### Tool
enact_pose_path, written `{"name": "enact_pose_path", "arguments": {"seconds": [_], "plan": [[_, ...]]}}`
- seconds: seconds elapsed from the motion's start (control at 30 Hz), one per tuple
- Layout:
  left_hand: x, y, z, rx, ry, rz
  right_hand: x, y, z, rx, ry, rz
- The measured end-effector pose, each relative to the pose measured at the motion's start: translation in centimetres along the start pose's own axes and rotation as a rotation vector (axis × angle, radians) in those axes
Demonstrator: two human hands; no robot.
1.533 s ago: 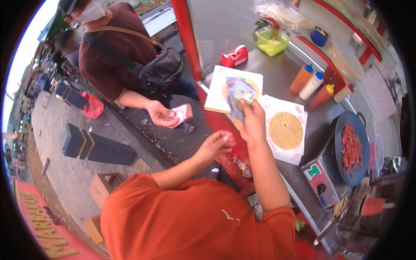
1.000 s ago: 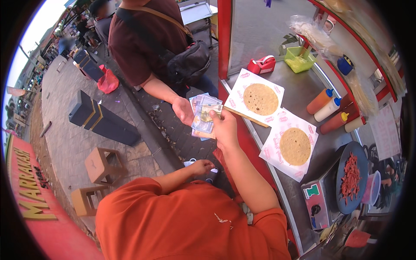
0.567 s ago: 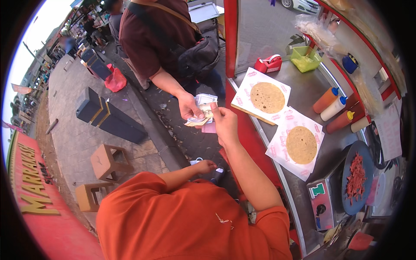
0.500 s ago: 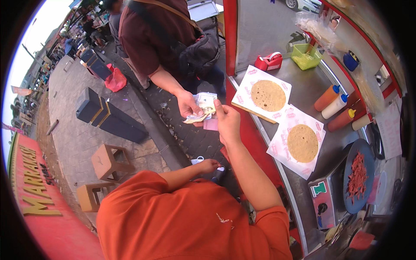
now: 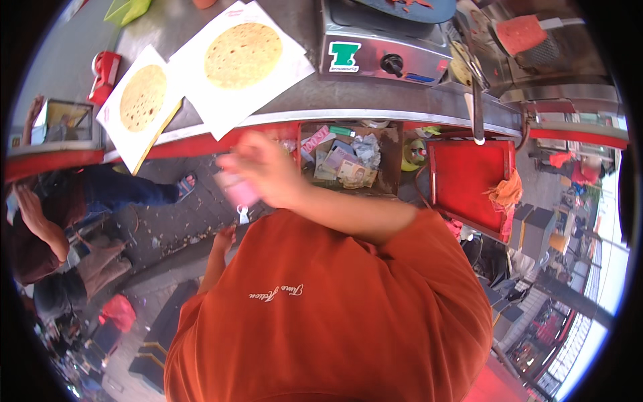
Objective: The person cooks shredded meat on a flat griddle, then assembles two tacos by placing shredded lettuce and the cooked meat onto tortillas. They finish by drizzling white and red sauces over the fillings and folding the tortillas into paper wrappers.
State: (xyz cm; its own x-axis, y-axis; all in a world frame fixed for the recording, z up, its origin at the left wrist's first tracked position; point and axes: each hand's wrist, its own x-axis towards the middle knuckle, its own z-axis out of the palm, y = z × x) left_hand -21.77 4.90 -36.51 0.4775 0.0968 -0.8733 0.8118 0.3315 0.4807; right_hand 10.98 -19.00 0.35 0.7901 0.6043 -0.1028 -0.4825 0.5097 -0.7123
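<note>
My right hand (image 5: 264, 171), blurred by motion, is closed on a pink banknote (image 5: 238, 191) in front of the red counter edge. To its right an open drawer (image 5: 395, 164) under the counter holds several banknotes (image 5: 338, 161), a crumpled silvery wad (image 5: 366, 149) and a green item (image 5: 342, 131). My left hand (image 5: 226, 238) hangs low by my side, its fingers loosely apart with nothing seen in them. On the counter above lie two round brown flatbreads (image 5: 243, 55) (image 5: 143, 98) on white paper sheets (image 5: 238, 110).
Further right on the counter are a gas stove (image 5: 375, 57) bearing a dark pan (image 5: 418, 8), and metal tongs (image 5: 477, 100) jutting past the edge. A red tape dispenser (image 5: 104, 77) sits at the left. A customer's arm (image 5: 41, 224) shows at far left; a red panel (image 5: 469, 181) with an orange cloth (image 5: 506, 192) stands right.
My view has swung right toward the counter and drawer. My right hand has drawn back from the customer's hand, carrying the pink banknote toward the drawer. The left stays low.
</note>
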Motion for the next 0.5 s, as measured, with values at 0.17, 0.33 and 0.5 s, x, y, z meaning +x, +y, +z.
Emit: {"name": "enact_pose_path", "arguments": {"seconds": [0.17, 0.33, 0.5], "plan": [[-1.9, -3.4, -6.0, 0.638, 0.077, -0.309, -7.8, -6.2, -15.7, -0.220, 0.926, 0.029], [4.1, 5.9, -6.0, 1.945, -0.400, 0.194, -7.7, -5.5, -20.8, -0.296, 1.016, -0.266], [10.3, 19.7, 5.7, 1.087, -0.012, 0.350, -5.2, -4.5, -21.7, -0.244, 0.932, -0.391]]}}
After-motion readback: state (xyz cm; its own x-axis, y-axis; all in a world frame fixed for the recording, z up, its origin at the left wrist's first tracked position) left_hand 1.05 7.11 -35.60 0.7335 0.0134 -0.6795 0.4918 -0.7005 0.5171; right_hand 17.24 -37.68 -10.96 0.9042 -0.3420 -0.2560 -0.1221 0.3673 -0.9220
